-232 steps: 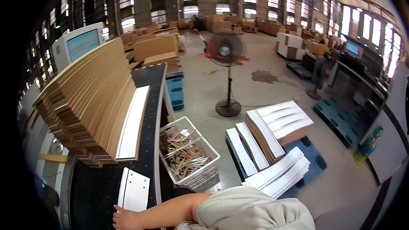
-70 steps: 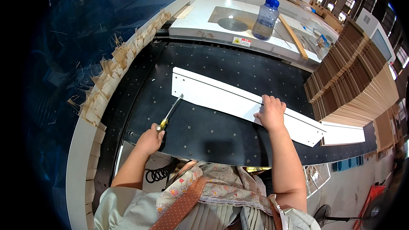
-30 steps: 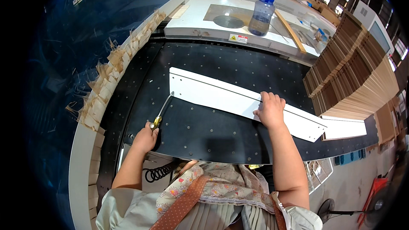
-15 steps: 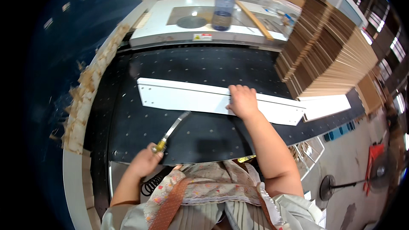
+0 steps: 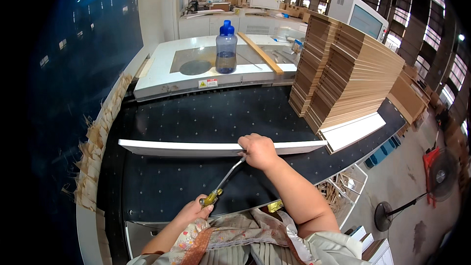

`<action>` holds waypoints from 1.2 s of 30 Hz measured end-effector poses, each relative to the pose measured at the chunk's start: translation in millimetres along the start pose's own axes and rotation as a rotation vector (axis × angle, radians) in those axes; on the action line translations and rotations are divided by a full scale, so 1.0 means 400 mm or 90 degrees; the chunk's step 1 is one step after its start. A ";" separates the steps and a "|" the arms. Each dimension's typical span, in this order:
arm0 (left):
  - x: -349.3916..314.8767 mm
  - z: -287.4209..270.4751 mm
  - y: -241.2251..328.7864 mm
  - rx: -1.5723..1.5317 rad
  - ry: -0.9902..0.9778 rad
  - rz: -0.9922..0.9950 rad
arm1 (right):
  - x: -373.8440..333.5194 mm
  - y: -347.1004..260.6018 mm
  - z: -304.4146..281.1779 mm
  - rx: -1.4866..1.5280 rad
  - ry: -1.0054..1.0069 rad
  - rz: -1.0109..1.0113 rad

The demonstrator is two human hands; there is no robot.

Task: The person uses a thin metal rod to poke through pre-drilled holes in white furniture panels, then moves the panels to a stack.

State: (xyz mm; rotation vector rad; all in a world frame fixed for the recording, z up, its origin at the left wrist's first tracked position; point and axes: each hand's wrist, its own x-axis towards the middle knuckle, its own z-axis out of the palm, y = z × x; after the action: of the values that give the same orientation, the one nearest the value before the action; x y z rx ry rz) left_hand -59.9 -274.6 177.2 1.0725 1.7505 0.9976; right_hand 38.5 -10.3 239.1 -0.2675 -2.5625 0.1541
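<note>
A long white panel lies across the black dotted worktable, its near edge tipped up toward me. My right hand grips that near edge a little right of the middle. My left hand holds a screwdriver by its yellow handle, close to my body. The metal shaft slants up to the right, and its tip reaches the panel's edge just beside my right hand.
Tall stacks of brown boards stand on the table's right end, with a white panel under them. A blue-capped bottle and a wooden strip sit on the white machine top behind. A floor fan stands at right.
The panel has been tipped from lying flat onto its edge. The screwdriver tip has swung right to the panel's edge beside my right hand. My view has lifted toward the hall.
</note>
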 end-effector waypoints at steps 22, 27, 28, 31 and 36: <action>0.040 0.007 0.027 0.466 0.164 -0.043 | -0.158 0.153 -0.019 1.144 0.768 0.450; 0.039 -0.014 0.004 0.497 0.176 -0.088 | -0.284 0.192 0.058 1.242 0.793 0.547; 0.041 -0.016 -0.001 0.511 0.171 -0.097 | -0.298 0.197 0.067 1.258 0.814 0.573; 0.047 -0.016 -0.011 0.529 0.160 -0.108 | -0.329 0.208 0.084 1.276 0.836 0.609; 0.059 -0.011 -0.006 0.512 0.184 -0.086 | -0.365 0.225 0.105 1.286 0.828 0.567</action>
State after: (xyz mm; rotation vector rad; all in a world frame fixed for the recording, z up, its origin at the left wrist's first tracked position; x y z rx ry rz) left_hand -71.6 -254.3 170.6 1.2975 2.5253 0.3519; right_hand 151.0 42.8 113.6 -0.3831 -0.1422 1.8114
